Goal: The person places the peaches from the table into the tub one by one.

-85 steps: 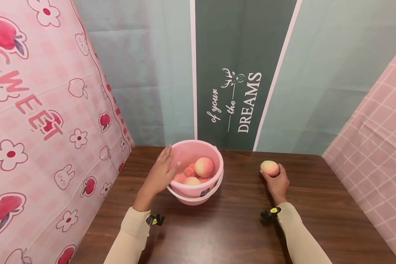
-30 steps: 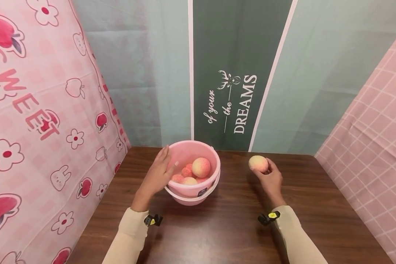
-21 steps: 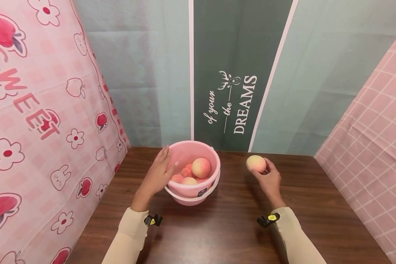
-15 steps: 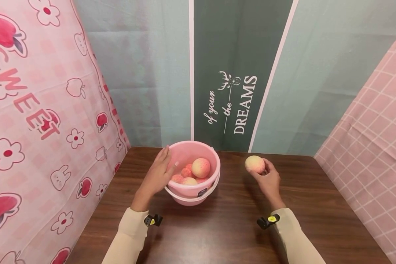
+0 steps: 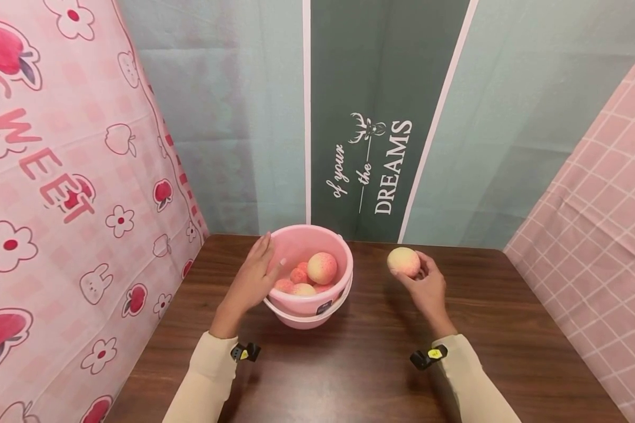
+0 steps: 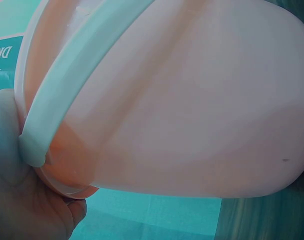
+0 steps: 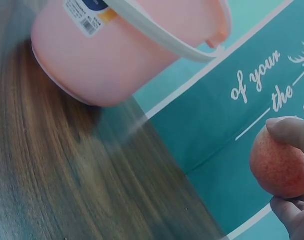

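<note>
A pink bucket [image 5: 280,244] with a white handle [image 6: 87,75] stands on the table with several peaches [image 5: 321,268] inside. My left hand [image 5: 249,282] holds its left rim, fingers along the outside and thumb over the edge. To the right of the bucket, my right hand [image 5: 428,288] grips a yellow-and-pink peach [image 5: 403,262] between thumb and fingers. That peach [image 7: 276,162] is at the right side of the right wrist view, apart from the bucket. The bottom of the bucket's inside is hidden by the peaches.
The dark wooden table [image 5: 360,364] ends at a green and teal printed backdrop [image 5: 370,70]. A pink fruit-patterned cloth [image 5: 84,252] hangs at the left, and a pink checked cloth [image 5: 592,235] at the right.
The right hand has carried its peach to the left, nearer the bucket. My left hand keeps its place on the rim, and the bucket has not moved on the table.
</note>
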`<state>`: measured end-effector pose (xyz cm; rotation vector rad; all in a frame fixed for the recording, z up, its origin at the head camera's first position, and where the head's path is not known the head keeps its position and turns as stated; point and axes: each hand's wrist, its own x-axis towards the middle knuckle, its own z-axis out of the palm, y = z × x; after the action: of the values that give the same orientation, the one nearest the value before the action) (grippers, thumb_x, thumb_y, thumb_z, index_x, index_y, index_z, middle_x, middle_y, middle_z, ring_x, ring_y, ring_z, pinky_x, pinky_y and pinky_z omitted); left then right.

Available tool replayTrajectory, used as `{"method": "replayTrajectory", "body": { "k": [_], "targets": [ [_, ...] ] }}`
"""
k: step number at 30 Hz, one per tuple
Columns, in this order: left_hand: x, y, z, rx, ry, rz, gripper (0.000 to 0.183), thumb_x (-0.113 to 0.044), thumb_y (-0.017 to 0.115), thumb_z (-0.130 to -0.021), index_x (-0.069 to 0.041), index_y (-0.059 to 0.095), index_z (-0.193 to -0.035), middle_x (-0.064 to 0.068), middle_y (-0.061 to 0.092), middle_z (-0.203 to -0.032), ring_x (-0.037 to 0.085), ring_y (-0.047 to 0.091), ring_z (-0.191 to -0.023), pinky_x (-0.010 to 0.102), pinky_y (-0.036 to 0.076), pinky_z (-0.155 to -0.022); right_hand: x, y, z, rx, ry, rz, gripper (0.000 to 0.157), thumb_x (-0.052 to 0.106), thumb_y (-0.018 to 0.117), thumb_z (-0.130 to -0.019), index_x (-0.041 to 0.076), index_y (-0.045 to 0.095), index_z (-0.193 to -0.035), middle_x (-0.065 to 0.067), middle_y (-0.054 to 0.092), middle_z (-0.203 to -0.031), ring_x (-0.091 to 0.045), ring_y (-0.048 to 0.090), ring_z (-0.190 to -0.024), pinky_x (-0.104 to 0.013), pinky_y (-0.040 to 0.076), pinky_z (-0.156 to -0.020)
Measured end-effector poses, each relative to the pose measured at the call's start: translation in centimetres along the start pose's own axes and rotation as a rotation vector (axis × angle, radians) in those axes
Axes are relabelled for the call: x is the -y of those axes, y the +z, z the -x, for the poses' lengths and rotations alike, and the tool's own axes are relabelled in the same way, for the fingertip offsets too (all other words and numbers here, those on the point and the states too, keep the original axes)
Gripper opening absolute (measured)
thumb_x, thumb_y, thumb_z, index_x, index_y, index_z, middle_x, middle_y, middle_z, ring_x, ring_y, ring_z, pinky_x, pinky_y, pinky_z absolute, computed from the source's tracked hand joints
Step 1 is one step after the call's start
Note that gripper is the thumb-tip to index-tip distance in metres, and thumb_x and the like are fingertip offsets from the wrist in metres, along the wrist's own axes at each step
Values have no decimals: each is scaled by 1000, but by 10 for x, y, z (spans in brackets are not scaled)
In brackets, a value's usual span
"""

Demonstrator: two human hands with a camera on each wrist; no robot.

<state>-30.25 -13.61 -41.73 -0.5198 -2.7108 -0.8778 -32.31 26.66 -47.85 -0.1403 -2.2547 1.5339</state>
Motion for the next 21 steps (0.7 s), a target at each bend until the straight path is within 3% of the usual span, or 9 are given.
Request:
{"method": "replayTrajectory", "body": {
  "k": [21],
  "targets": [
    [0, 0, -1, 3, -16, 6, 65, -35, 50, -106, 3, 32, -156, 17, 20, -167, 35, 16, -154, 55, 22, -120, 57, 11, 14, 70, -120, -64, 78, 19, 92, -76, 7, 54, -143, -14, 57, -142, -30, 57, -130, -40, 48, -101]
  ]
}}
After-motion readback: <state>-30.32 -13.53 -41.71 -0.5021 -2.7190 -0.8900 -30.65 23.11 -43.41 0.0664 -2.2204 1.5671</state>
